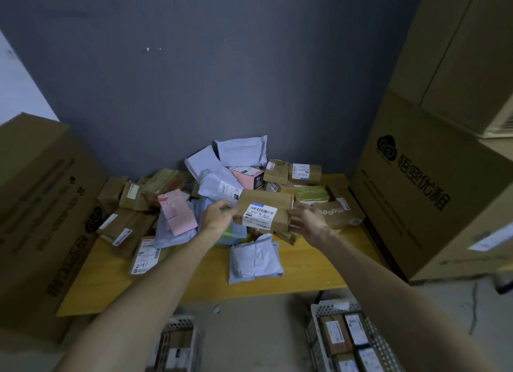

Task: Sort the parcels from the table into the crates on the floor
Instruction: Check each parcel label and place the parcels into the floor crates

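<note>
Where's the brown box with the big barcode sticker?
In the head view, the brown box is at the middle of the pile on the yellow table, held between the left hand and right hand.

A heap of parcels (222, 182) fills the back of the tabletop (305, 271) against the wall (222, 66), one mailer (254, 257) lying alone nearer the front edge. A carton (36, 205) stands at the left end and stacked cartons (430, 177) at the right. Above the heap's middle, a box (263, 213) is held between the left hand (219, 214) and right hand (308, 218), while on the floor (249, 330) in front sit the left crate (177, 344) and right crate (349, 341), parcels inside both.
</note>
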